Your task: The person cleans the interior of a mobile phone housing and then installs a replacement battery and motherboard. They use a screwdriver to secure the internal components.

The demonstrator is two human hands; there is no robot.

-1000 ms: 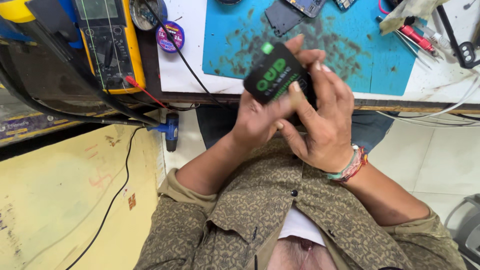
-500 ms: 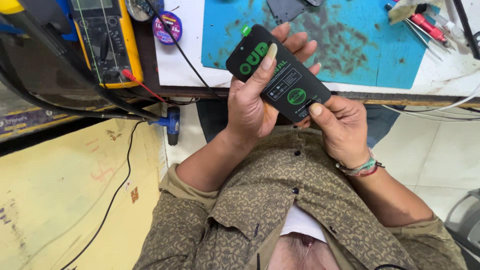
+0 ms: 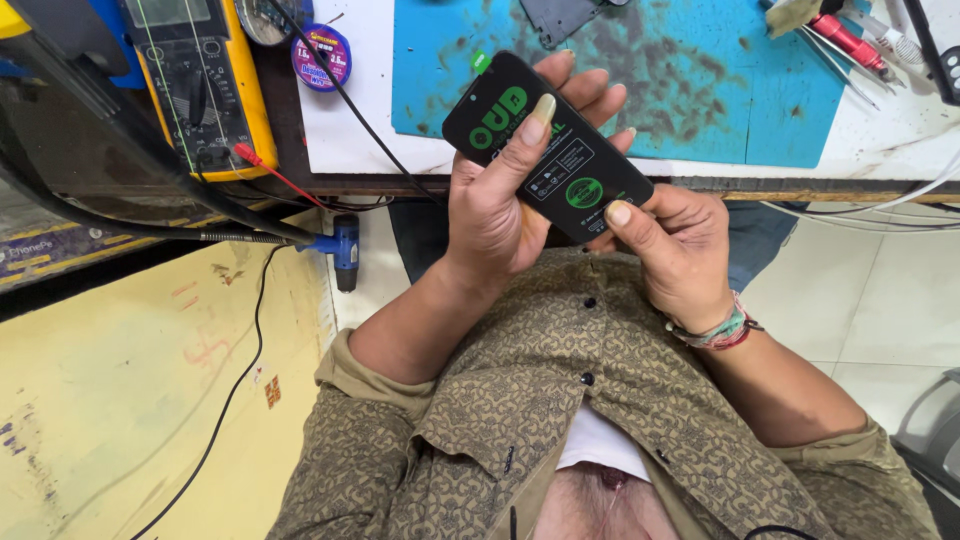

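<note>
Both hands hold one black flat panel with green print [image 3: 547,145], tilted diagonally, top end far-left, bottom end near-right. It sits above the person's lap, just in front of the near edge of the bench, partly overlapping the blue work mat [image 3: 700,90] in view.

Left hand [image 3: 500,215]: wrapped around the panel from below, thumb laid flat across the front face, other fingers curled behind with tips showing past the far edge. Closed grip on the panel.

Right hand [image 3: 680,250]: thumb tip pressed on the panel's near-right corner, remaining fingers tucked under it. Pinching that corner. Braided wristband [image 3: 725,330] on this wrist.

Small green tab [image 3: 480,62] sticks out at the panel's far-left corner.

Around it:
- yellow multimeter [image 3: 205,85] far left on the bench, red probe lead [image 3: 280,175] running from it
- small solder wire spool [image 3: 322,57] just right of the meter
- red-handled tool [image 3: 850,40] far right, on the mat edge
- dark flat part [image 3: 560,15] at the far edge of the mat, cut off by the frame
- blue-tipped handpiece on a black cable [image 3: 345,245] hanging off the bench edge, left of the left forearm
</note>
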